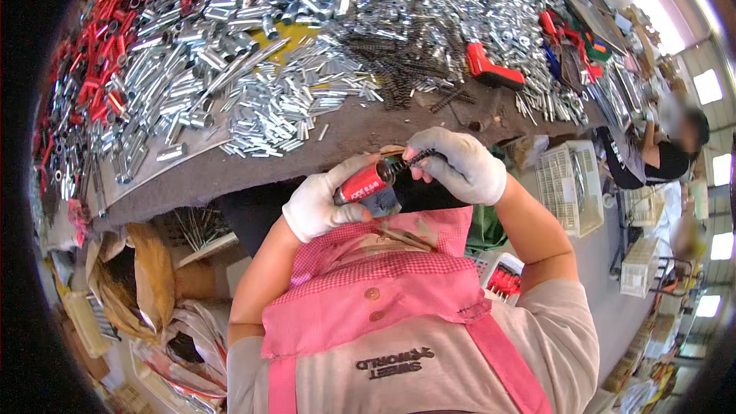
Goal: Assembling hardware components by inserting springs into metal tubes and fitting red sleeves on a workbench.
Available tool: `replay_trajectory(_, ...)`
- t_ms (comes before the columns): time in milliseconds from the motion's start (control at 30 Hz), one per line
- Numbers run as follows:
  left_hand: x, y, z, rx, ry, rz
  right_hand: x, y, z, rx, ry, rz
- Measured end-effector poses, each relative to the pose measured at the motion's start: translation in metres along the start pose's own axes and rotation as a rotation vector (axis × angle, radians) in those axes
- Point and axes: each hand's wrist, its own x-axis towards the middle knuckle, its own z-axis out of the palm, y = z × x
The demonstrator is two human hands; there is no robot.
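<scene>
My left hand (pixel 318 205), in a white glove with bare fingertips, is closed round a short red tube (pixel 360 185) with a dark open mouth tilted up to the right. In my right hand (pixel 465 167), gloved the same way, a thin dark coil spring (pixel 414 159) is pinched between thumb and fingers. The spring's left end is at the tube's mouth; I cannot tell how far inside it goes. Both hands are in front of my pink apron, at the near edge of the bench.
Heaped on the bench (pixel 349 132) are silver pins (pixel 268 111), dark springs (pixel 399 54) and red parts (pixel 115 46). A red-handled tool (pixel 492 69) lies right of the springs. Below right are a white crate (pixel 567 188) and a box of red parts (pixel 504 280). Another person (pixel 652 149) sits far right.
</scene>
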Motion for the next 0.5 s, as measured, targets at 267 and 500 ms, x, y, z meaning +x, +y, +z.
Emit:
replay_trajectory(267,0.003,0.006,0.02,0.317,0.0,-0.134,-0.041,0.008,0.02,-0.03,0.096,0.059)
replay_trajectory(500,-0.003,-0.008,0.042,0.193,0.025,-0.154,-0.029,0.024,0.018,-0.202,0.053,-0.162)
